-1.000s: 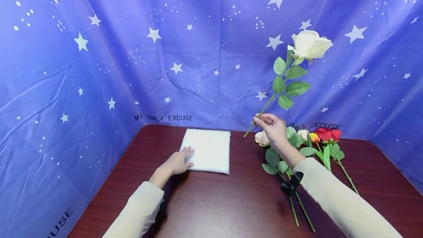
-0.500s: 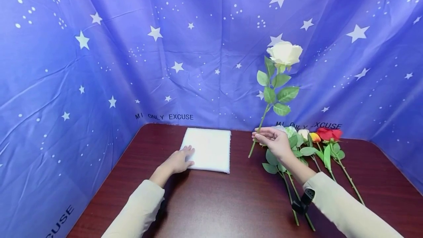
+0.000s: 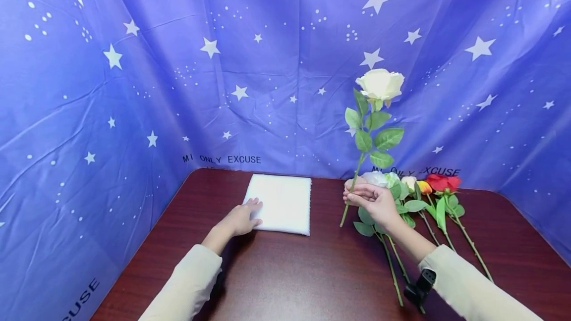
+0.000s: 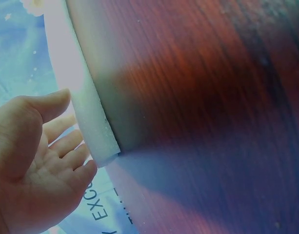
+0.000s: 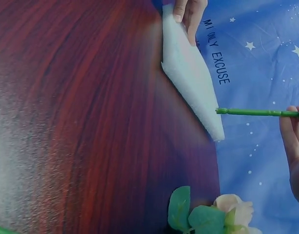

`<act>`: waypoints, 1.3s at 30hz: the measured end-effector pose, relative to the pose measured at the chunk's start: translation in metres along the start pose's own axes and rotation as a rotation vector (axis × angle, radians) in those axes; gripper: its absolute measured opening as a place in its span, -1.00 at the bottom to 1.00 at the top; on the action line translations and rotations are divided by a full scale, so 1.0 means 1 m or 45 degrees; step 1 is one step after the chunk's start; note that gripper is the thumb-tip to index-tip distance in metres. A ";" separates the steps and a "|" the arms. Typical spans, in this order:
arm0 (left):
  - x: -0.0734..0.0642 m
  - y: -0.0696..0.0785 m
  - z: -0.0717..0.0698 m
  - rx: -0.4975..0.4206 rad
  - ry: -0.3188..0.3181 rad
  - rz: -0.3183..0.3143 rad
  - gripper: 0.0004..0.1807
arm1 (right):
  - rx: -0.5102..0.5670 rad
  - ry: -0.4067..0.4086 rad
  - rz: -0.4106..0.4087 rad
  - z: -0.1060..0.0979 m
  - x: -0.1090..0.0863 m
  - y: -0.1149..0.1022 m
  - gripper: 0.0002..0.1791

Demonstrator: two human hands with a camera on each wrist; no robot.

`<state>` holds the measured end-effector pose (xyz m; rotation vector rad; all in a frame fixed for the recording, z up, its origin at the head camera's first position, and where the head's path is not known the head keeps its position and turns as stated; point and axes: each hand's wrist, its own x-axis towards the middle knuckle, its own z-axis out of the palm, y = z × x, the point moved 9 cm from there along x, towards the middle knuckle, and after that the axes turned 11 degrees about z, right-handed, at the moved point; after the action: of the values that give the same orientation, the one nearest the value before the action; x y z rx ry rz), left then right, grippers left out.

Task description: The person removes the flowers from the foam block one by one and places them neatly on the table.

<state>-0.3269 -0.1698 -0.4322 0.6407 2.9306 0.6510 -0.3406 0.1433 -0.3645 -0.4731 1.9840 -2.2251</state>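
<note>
A square white foam slab (image 3: 285,207) lies flat toward the back of the table. My left hand (image 3: 238,219) rests on its left side, fingers over the top and thumb by the front edge; the left wrist view shows the slab's thick side (image 4: 98,122) against the fingertips. Right of the slab, my right hand (image 3: 376,206) pinches a white rose (image 3: 380,84) by its lower stem. The rose stands nearly upright, leaves above the hand, bare stem end pointing down. In the right wrist view, that stem (image 5: 251,112) overlaps the slab's near corner; the bloom is out of frame.
Several flowers lie at the right of the dark red table (image 3: 276,281), among them a red rose (image 3: 443,182) and an orange-yellow flower (image 3: 424,187). A pale pink rose (image 5: 239,212) shows in the right wrist view. A blue star-patterned curtain (image 3: 276,63) hangs behind.
My right hand has come down and toward me with the white rose. The rose has swung from leaning right to nearly upright. My left hand and the foam slab have stayed put.
</note>
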 end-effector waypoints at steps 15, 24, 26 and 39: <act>-0.001 0.000 -0.001 -0.020 0.008 0.015 -0.43 | -0.154 0.010 0.110 -0.009 -0.018 0.010 -0.84; -0.001 0.000 0.001 -0.008 0.004 0.019 -0.42 | -0.158 -0.133 0.186 -0.004 -0.027 0.016 -0.77; -0.001 0.000 0.000 -0.005 0.004 0.013 -0.42 | -0.180 -0.164 0.206 -0.002 -0.029 0.018 -0.78; -0.002 0.002 0.000 -0.008 -0.005 0.004 -0.42 | -0.166 -0.453 0.275 0.004 -0.044 0.035 -0.76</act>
<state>-0.3247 -0.1689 -0.4317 0.6453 2.9236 0.6582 -0.3018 0.1483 -0.4058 -0.5904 1.8948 -1.7525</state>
